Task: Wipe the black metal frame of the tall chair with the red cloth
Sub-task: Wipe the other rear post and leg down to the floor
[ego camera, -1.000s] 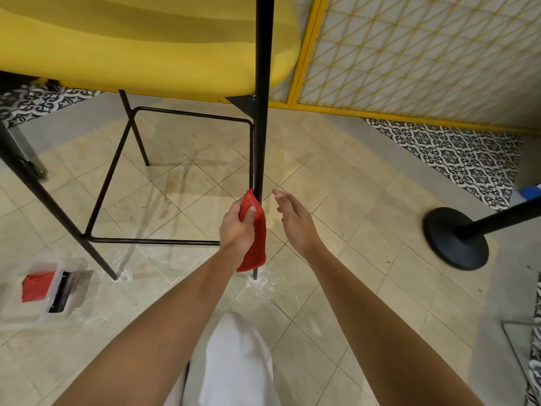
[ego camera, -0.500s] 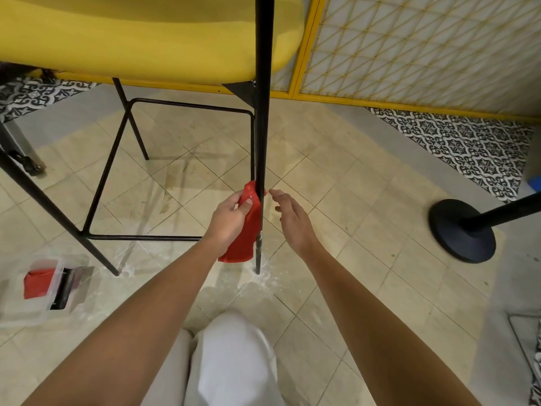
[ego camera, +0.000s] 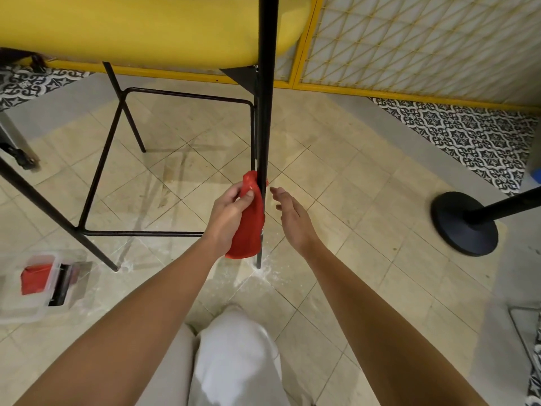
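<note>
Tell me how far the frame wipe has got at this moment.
Nothing shows as finished; no wiped section can be told apart. In hand: the left hand presses the red cloth against the lower part of the near black leg, while the right hand hovers open beside it. Left, apparently: the footrest bars and the other legs.

A clear plastic box sits on the beige tiled floor at the near left, holding something red and something black. A black round stanchion base stands at the right. At the far right, a yellow-framed lattice screen rises behind a strip of black-and-white patterned tiles.
</note>
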Demonstrator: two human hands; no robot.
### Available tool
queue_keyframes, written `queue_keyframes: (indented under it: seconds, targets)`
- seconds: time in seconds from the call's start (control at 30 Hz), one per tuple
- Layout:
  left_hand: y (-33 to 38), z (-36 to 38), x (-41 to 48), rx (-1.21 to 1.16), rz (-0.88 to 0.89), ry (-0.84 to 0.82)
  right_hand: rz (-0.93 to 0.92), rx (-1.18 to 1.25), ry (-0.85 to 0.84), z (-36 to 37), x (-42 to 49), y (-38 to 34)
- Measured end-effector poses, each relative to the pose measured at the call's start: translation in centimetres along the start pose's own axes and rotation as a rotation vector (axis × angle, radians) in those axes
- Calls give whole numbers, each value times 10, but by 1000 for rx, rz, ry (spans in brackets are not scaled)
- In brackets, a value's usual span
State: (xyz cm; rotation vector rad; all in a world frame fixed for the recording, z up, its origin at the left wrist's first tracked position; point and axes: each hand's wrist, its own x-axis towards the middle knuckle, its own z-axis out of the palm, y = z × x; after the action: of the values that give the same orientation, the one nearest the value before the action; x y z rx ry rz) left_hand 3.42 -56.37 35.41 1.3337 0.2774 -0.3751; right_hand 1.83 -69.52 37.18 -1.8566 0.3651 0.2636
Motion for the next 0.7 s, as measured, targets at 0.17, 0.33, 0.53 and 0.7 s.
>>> queue_keyframes:
  seconds: [0.17, 0.33, 0.53, 0.7]
  targets:
    - [-16, 3, 0, 153, 93, 6, -14, -3, 10, 5, 1, 4]
    - [-35, 3, 5, 306, 119, 37, -9, -19, 6, 4, 6, 10]
    - [-46, 0, 13, 386, 62, 30, 11, -42, -13, 3, 8, 16]
    - [-37, 1, 12, 338, 78, 20, 21, -39, 8, 2, 13, 21]
